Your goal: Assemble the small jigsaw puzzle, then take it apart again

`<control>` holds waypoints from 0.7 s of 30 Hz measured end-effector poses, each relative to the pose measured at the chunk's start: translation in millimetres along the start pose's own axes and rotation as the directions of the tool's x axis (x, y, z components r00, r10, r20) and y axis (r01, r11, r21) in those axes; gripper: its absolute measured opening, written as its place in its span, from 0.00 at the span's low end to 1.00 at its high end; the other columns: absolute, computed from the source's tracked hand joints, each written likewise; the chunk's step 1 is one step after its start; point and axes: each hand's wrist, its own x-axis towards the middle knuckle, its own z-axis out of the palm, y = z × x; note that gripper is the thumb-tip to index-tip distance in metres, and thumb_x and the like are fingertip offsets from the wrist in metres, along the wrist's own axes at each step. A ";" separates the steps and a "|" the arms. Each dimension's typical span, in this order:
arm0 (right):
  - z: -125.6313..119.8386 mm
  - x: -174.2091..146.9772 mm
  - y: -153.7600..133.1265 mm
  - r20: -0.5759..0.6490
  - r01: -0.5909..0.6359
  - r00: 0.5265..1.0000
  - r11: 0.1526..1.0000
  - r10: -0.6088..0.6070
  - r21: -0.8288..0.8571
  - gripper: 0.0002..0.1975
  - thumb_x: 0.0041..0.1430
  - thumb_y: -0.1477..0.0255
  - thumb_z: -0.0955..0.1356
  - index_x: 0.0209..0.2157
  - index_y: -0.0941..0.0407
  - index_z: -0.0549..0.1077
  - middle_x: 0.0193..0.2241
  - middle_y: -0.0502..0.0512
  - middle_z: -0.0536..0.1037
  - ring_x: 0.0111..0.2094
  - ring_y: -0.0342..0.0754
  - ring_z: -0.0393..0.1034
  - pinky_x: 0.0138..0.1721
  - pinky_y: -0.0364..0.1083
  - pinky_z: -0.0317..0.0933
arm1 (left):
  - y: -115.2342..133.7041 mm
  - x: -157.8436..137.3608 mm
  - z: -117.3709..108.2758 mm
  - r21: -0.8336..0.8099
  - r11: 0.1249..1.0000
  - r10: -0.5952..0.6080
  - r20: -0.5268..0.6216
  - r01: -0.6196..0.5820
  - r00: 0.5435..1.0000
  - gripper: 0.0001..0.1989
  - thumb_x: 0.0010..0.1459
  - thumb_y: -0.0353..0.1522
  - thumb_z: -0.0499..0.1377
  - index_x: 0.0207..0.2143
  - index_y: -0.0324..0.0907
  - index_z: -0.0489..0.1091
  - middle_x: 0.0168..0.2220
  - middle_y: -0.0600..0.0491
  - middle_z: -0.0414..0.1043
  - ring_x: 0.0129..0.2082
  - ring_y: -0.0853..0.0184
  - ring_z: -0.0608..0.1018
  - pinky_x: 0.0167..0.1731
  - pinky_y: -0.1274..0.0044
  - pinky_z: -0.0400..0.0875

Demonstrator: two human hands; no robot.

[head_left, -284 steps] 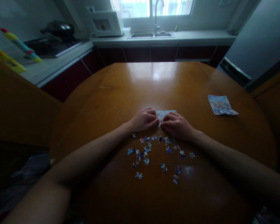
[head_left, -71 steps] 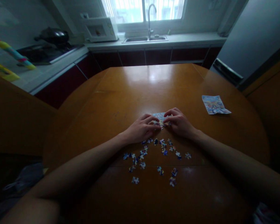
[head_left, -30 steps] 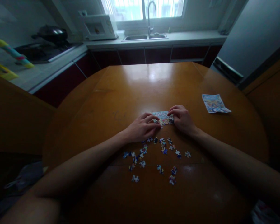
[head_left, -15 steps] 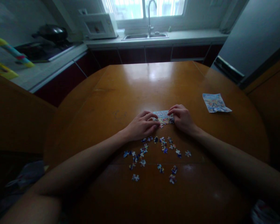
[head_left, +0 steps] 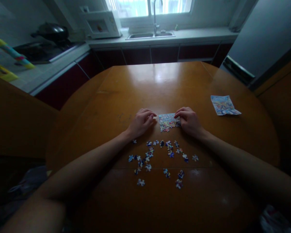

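Observation:
A partly joined jigsaw puzzle (head_left: 167, 120) lies flat on the wooden table, pale blue along its far side and more colourful nearer me, with an uneven near edge. My right hand (head_left: 188, 122) grips its right side, the curved fingertips resting on the surface. Just off the left edge is my left hand (head_left: 142, 122), its thumb and fingers a little apart and nothing visible between them. Several loose puzzle pieces (head_left: 147, 158) are scattered on the near side, some bunched together. One stray piece (head_left: 134, 141) lies close to my left wrist.
A creased printed sheet (head_left: 225, 105) lies on the right part of the table (head_left: 157, 87). Beyond the table are a counter with a sink (head_left: 140, 36), a microwave (head_left: 102, 25) and a stove bearing a dark pan (head_left: 52, 31). A fridge (head_left: 264, 38) stands at the right.
My left hand has drawn back leftward off the puzzle, uncovering its left edge and a loose piece by the wrist. My right hand stays at the puzzle's right side.

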 end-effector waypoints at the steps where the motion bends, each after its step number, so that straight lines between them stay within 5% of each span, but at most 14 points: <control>1: 0.1 0.1 -0.1 0.001 0.000 1.000 1.000 0.000 -0.001 0.16 0.52 0.84 0.63 0.27 0.52 0.78 0.33 0.55 0.78 0.40 0.53 0.70 0.45 0.54 0.65 | -1.5 0.5 0.3 -0.012 1.000 -0.025 -0.017 0.025 1.000 0.12 0.68 0.32 0.53 0.38 0.41 0.76 0.38 0.49 0.77 0.41 0.63 0.75 0.44 0.69 0.70; 21: 0.1 1.1 3.3 0.002 -0.056 0.998 0.998 0.056 0.009 0.16 0.52 0.83 0.62 0.26 0.52 0.78 0.32 0.56 0.78 0.40 0.54 0.71 0.45 0.55 0.65 | -7.3 -2.5 6.0 -0.099 0.992 -0.079 -0.048 0.074 0.996 0.18 0.57 0.19 0.52 0.45 0.42 0.74 0.38 0.51 0.78 0.39 0.65 0.78 0.43 0.70 0.74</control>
